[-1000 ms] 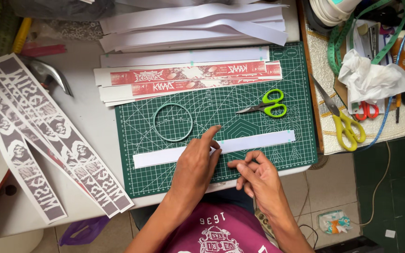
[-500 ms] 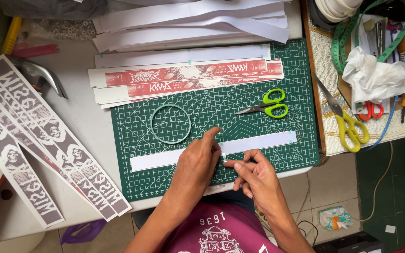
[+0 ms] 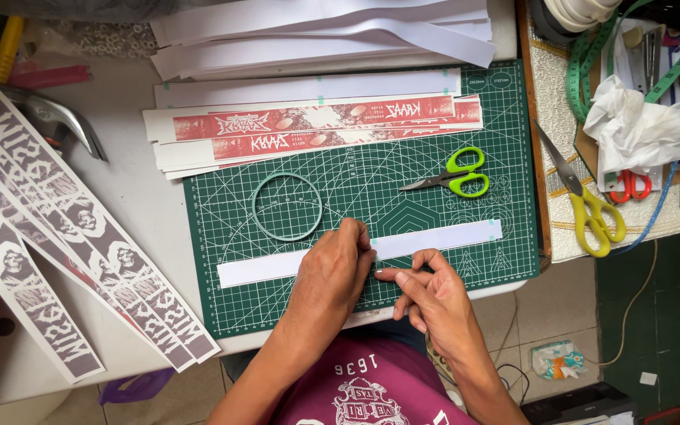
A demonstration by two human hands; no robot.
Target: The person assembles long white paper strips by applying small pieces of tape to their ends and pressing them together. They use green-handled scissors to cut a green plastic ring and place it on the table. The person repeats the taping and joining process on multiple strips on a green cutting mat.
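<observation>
The left hand (image 3: 332, 271) lies knuckles-up on a long white paper strip (image 3: 442, 238) that runs across the near part of a green cutting mat (image 3: 356, 303), its fingers curled down and pressing the strip about midway. Just beside it the right hand (image 3: 426, 295) reaches in with the forefinger stretched out, its tip touching the strip's near edge; whether it pinches anything I cannot tell. Beyond the hands a thin ring (image 3: 286, 206) lies flat on the mat, with green-handled scissors (image 3: 454, 175) to its right. Farther back lie red printed strips (image 3: 316, 126), then stacked white paper (image 3: 316, 35). Yellow-handled scissors (image 3: 588, 208) rest off the mat, at right.
</observation>
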